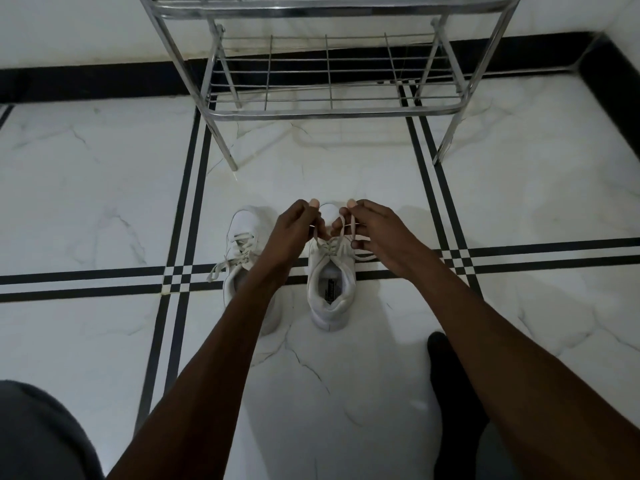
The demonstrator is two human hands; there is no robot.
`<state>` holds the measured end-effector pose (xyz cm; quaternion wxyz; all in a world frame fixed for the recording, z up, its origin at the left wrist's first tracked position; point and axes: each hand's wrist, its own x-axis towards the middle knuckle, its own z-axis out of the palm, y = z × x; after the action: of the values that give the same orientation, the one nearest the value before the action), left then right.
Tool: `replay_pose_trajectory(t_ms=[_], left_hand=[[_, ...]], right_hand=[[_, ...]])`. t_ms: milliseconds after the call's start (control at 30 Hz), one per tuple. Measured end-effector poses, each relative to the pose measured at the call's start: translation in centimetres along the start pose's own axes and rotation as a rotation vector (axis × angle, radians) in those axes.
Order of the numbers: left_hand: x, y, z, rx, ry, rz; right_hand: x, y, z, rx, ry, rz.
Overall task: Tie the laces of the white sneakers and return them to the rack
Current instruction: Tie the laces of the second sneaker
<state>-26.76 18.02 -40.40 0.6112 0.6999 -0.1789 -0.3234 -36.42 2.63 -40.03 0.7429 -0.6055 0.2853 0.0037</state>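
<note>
Two white sneakers stand side by side on the floor, toes pointing away from me. Over the right sneaker (332,299) my left hand (294,230) and my right hand (377,230) each pinch a strand of its lace (341,233), held up above the tongue. The left sneaker (242,237) lies partly under my left forearm, its laces loose and trailing to the left. The metal shoe rack (332,112) stands just beyond the shoes, its lower shelf bare.
White marble floor (104,202) with black double stripes. A black skirting runs along the wall behind the rack. My dark-socked foot (446,368) rests at the lower right, my knee in grey cloth (34,431) at the lower left.
</note>
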Motion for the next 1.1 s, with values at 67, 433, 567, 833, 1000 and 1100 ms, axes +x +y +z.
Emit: replay_pose_trajectory(t_ms=[67, 433, 567, 833, 1000, 1100], left_hand=[[0.1, -0.6, 0.1, 0.028, 0.009, 0.028], [0.5, -2.3, -0.3, 0.434, -0.010, 0.142], [0.6, -2.0, -0.2, 0.520, -0.036, 0.204], [0.4, -1.9, 0.1, 0.547, -0.023, 0.282], [0.5, -2.3, 0.1, 0.548, -0.023, 0.302], [0.3, -2.3, 0.2, 0.522, -0.039, 0.307]], right_hand=[[0.2, 0.7, 0.2, -0.058, 0.040, -0.035], [1.3, 1.7, 1.1, -0.173, 0.105, -0.043], [1.6, 1.8, 0.9, -0.183, 0.182, -0.032], [2.0, 2.4, 0.8, -0.133, 0.140, -0.036], [1.9, 2.2, 1.1, -0.140, 0.035, -0.067], [2.3, 2.2, 1.7, -0.125, 0.181, -0.046]])
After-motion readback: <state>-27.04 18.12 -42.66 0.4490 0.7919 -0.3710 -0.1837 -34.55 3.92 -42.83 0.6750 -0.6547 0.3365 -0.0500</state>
